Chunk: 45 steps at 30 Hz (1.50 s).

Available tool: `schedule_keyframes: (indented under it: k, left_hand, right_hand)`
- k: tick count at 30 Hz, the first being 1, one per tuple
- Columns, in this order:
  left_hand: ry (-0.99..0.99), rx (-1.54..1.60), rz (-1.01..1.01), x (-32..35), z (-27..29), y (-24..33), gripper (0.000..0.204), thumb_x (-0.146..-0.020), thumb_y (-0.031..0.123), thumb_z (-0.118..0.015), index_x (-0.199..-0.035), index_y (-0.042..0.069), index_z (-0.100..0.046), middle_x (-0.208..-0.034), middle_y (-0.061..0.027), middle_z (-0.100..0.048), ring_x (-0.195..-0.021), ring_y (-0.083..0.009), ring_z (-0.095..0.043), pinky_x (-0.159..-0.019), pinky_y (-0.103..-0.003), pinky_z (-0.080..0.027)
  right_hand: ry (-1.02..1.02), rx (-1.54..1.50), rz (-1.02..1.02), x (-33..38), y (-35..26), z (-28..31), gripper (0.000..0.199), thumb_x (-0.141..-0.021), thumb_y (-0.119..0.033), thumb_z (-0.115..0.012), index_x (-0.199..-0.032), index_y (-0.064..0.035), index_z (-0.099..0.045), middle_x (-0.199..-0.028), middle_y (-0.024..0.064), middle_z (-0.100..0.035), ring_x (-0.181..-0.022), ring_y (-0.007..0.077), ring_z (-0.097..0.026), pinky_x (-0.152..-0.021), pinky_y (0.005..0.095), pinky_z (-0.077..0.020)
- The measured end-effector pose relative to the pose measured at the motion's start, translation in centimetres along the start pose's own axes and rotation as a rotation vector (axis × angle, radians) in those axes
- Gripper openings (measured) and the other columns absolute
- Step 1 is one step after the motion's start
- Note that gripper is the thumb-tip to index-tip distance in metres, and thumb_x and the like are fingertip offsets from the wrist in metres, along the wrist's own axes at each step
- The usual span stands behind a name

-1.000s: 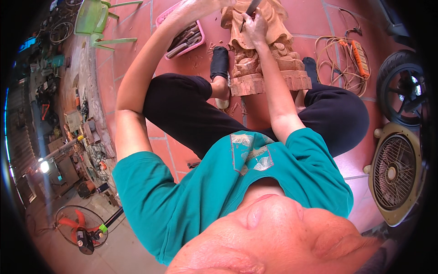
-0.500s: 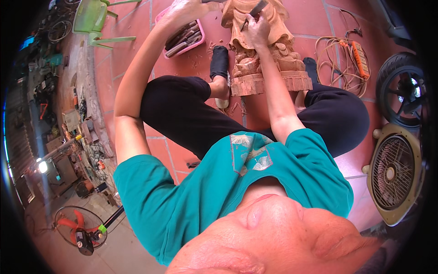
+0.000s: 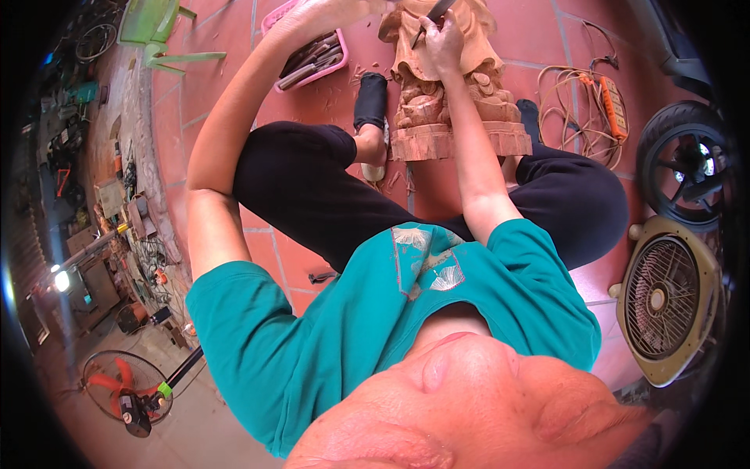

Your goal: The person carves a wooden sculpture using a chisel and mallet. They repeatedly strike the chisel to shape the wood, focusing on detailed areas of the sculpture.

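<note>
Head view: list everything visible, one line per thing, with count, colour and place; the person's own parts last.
wooden carving: 1, pale brown, upright on the tiled floor between the legs.
chisel: 1, dark, in the right hand, tip on the carving.
tool tray: 1, pink, holds several tools, upper left of the carving.
power strip: 1, orange, with coiled cord, upper right.
box fan: 1, beige, right edge.
wheel: 1, black, above the box fan.
stand fan: 1, orange blades, lower left.
plastic chair: 1, green, top left.
left hand: 1, top edge, above the tray.
right hand: 1, grips the chisel.
</note>
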<state>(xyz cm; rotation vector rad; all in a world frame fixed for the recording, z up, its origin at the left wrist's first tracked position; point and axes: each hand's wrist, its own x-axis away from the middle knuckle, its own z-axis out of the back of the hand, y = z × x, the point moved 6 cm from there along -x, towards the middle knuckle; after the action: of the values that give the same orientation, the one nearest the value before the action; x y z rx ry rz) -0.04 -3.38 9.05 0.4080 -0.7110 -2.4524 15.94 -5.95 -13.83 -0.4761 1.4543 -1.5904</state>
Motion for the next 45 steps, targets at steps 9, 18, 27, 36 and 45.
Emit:
schedule_keyframes:
  k: [9,18,27,36,45]
  left_hand:
    - [-0.079,-0.195,0.170,0.0,-0.5,0.0,0.064,-0.091,0.013,-0.069,-0.150,-0.001,-0.048,-0.144,-0.0239,-0.059,-0.131,-0.0316,-0.057,-0.112,-0.038,-0.043]
    - [0.133,0.459,0.591,3.5,2.1,0.7,0.048,-0.091,0.004,-0.066,-0.138,-0.003,-0.058,-0.117,-0.0076,-0.068,-0.102,-0.0144,-0.063,-0.090,-0.029,-0.051]
    - [0.200,0.351,0.577,8.5,2.7,-5.8,0.040,-0.093,0.022,-0.073,-0.125,0.000,-0.062,-0.086,-0.0025,-0.062,-0.072,-0.0072,-0.057,-0.060,-0.023,-0.045]
    - [0.325,0.658,0.597,12.0,5.9,-1.2,0.033,-0.094,0.028,-0.074,-0.109,0.001,-0.061,-0.079,-0.0042,-0.061,-0.063,-0.0092,-0.058,-0.056,-0.023,-0.045]
    - [0.757,0.951,0.680,16.9,-3.0,6.1,0.028,-0.093,0.018,-0.075,-0.111,0.004,-0.057,-0.080,-0.0034,-0.064,-0.059,-0.0097,-0.062,-0.052,-0.023,-0.050]
  right_hand:
    - [-0.052,-0.120,-0.055,0.0,0.6,0.6,0.024,-0.090,-0.018,-0.078,-0.100,-0.0019,-0.063,-0.085,0.0110,-0.074,-0.078,0.0239,-0.072,-0.071,0.0364,-0.0540]
    - [-0.120,-0.206,-0.007,0.6,-0.2,0.8,0.024,-0.089,-0.018,-0.079,-0.101,-0.0032,-0.065,-0.083,0.0089,-0.075,-0.075,0.0216,-0.072,-0.070,0.0373,-0.0547]
    - [-0.366,-0.066,0.131,-0.3,-3.7,-0.7,0.035,-0.085,-0.010,-0.078,-0.116,-0.0018,-0.064,-0.090,0.0112,-0.072,-0.084,0.0215,-0.070,-0.075,0.0354,-0.0555]
    - [-1.005,0.229,0.330,-3.7,-6.9,-5.4,0.037,-0.077,-0.018,-0.081,-0.103,-0.0007,-0.063,-0.088,0.0222,-0.068,-0.087,0.0384,-0.069,-0.078,0.0456,-0.0532]
    - [-1.324,0.365,0.391,-3.8,-6.8,-9.0,0.023,-0.080,-0.019,-0.081,-0.089,-0.0005,-0.071,-0.079,0.0203,-0.069,-0.068,0.0337,-0.068,-0.064,0.0450,-0.0525]
